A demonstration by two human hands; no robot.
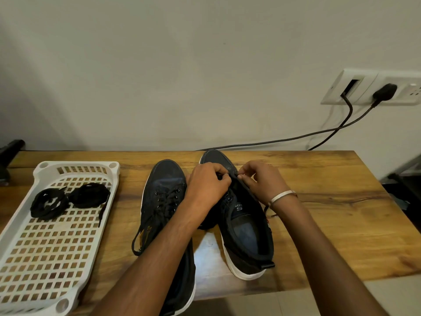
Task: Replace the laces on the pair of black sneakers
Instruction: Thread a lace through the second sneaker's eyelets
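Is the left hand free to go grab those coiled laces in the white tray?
Probably not yet: the left hand is pinching at the right sneaker; the path to the coiled laces looks open.

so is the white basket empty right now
No, two bundles of black laces lie in the far end of the white basket, left of the sneakers.

Wooden table [319, 179], white wall socket [373, 87], black plug [385, 91], cables [296, 136]
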